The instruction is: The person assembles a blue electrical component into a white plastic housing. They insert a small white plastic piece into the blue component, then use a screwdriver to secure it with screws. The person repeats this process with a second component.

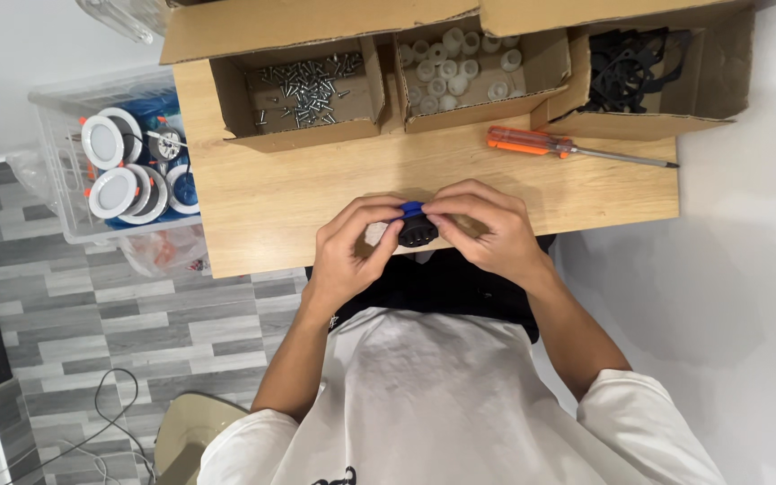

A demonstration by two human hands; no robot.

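Small black-and-blue part, pinched between left hand and right hand, at table's near edge, bare wood around.

Bright, even indoor light, soft shadows beneath the cardboard boxes, perhaps slight wide-angle stretch at the edges.

3 open boxes along the table's far edge, screwdriver just before them.

One head-worn camera here, looking steeply down over the wearer's chest onto the desk. The hands sit close, dead centre. Cardboard boxes run along the top edge, grey floor fills the left.
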